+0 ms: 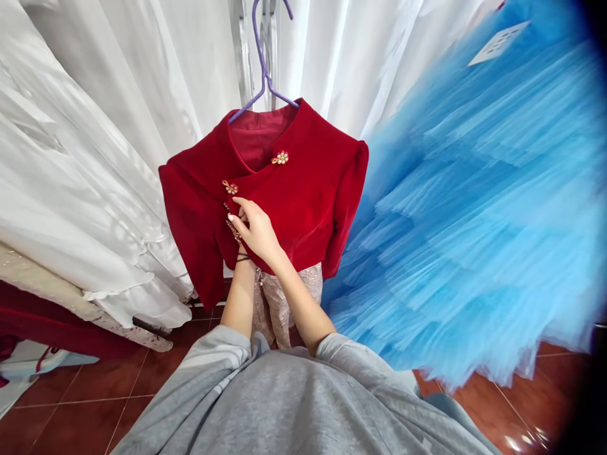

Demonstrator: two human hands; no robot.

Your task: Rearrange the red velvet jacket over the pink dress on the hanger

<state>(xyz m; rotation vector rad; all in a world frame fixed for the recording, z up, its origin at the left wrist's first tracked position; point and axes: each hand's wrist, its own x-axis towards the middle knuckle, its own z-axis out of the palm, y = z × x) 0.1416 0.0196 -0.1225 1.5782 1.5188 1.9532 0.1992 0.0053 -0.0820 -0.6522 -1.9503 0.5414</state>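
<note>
A red velvet jacket hangs on a purple hanger in front of me. It has gold flower-shaped clasps along its slanted front flap. My right hand rests on the flap below the second clasp, fingers pinched on the flap's edge. My left hand, with a black band at the wrist, reaches up under the right hand. The right hand and the cloth mostly hide it. A pale sequinned skirt hangs below the jacket.
White gowns fill the left and the back. A big blue tulle dress with a paper tag crowds the right. The floor is red tile. A dark red garment lies low on the left.
</note>
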